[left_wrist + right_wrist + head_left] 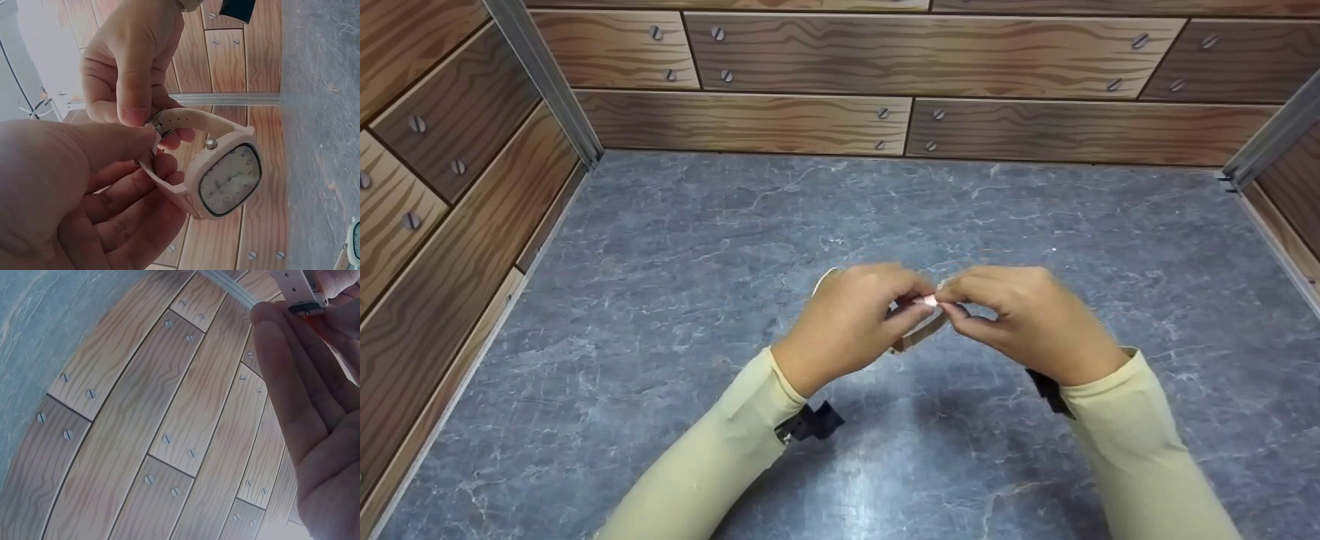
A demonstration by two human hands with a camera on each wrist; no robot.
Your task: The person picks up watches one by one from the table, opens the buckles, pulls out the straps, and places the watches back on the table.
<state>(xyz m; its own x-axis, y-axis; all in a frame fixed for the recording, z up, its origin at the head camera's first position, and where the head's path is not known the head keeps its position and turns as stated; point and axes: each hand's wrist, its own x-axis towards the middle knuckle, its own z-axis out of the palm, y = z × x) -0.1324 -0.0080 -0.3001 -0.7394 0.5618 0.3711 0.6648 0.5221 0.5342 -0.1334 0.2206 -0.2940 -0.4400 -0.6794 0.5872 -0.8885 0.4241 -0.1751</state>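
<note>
Both hands hold a pale pink wristwatch (228,177) above the table, its squarish dial turned to the left wrist camera. My left hand (859,315) pinches one end of the strap between thumb and fingers. Close beside it, my right hand (1020,315) pinches the strap by the metal buckle (159,125). The strap (194,119) curves into a loop, with punched holes on one side. Fingertips hide much of the buckle, so whether it is fastened cannot be told. In the right wrist view, the buckle (307,308) shows at the right hand's fingertips (270,320).
Another watch, with a pale case (354,242), lies on the grey marbled table (697,225), cut off by the left wrist view's edge. Wood-patterned panels (930,56) wall the table at the back and sides. Metal posts (547,82) stand at the corners.
</note>
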